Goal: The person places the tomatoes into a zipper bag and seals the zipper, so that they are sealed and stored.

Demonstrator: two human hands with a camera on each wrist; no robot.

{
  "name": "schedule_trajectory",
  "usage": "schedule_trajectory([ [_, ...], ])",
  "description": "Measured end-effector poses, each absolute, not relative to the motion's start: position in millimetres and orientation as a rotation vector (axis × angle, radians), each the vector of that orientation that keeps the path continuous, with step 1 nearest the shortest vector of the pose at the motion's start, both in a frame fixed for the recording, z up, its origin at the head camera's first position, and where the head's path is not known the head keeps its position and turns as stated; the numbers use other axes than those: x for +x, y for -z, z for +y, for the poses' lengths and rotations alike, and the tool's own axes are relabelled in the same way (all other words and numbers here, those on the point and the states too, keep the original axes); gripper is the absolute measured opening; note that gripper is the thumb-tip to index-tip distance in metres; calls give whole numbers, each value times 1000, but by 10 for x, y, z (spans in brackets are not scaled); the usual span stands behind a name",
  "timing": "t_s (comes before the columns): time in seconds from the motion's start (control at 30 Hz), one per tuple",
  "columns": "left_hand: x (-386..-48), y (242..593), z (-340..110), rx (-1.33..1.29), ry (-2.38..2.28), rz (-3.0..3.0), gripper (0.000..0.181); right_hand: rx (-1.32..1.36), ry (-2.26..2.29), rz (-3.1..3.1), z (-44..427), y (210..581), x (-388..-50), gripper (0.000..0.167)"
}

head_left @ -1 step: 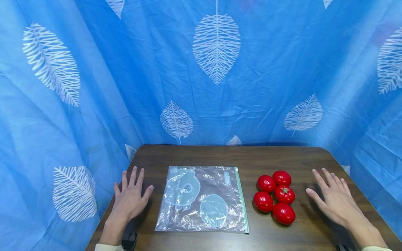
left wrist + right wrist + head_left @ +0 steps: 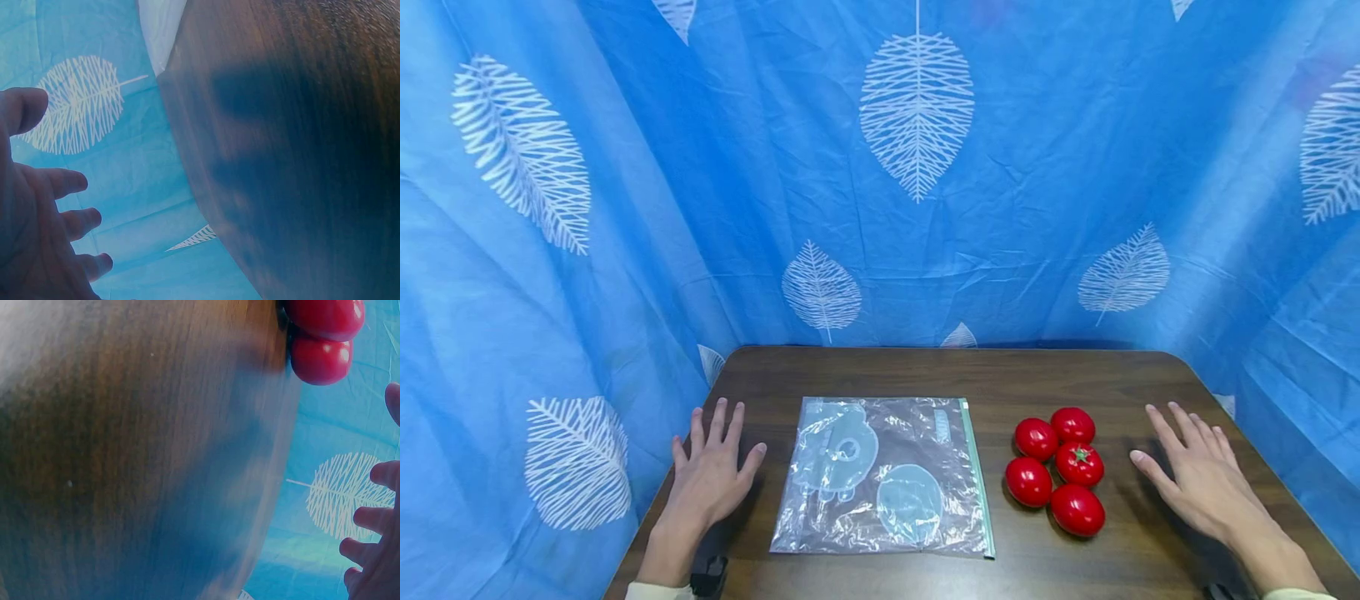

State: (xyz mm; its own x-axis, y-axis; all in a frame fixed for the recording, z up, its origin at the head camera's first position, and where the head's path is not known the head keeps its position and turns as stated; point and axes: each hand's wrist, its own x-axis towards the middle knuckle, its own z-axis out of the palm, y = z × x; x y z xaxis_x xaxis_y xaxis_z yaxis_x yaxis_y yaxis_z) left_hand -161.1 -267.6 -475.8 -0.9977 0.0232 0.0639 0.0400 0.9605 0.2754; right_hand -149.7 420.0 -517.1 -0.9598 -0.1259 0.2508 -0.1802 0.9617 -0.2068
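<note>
A clear plastic zip bag [image 2: 898, 433] with pale blue-green printed shapes lies flat on the table, its green slider edge on the right. To its right several glossy red tomatoes [image 2: 1078, 510] sit in a cluster; one shows a green stem top. My left hand [image 2: 707, 483], fingers spread and palm down, is left of the bag and apart from it. My right hand [image 2: 1206, 483] is spread likewise, right of the tomatoes and not touching them. Two of the tomatoes [image 2: 322, 360] also show at the top of the right wrist view. Neither hand holds anything.
The dark wooden table [image 2: 910, 371] has rounded far corners. A blue curtain [image 2: 1015, 167] with white leaf prints hangs behind it and along both sides. A black wrist strap [image 2: 708, 575] sits at the left wrist.
</note>
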Motion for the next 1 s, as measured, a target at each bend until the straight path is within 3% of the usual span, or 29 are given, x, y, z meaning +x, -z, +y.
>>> schedule_trajectory([
  [0.33,-1615,4748,-2677,-71,431,-3058,87,338,-460,-2813,4199,5112,-1452,84],
  [1.0,-1514,4507,-2600,-253,446,-2916,112,372,-575,-2839,3910,4609,-1441,90],
])
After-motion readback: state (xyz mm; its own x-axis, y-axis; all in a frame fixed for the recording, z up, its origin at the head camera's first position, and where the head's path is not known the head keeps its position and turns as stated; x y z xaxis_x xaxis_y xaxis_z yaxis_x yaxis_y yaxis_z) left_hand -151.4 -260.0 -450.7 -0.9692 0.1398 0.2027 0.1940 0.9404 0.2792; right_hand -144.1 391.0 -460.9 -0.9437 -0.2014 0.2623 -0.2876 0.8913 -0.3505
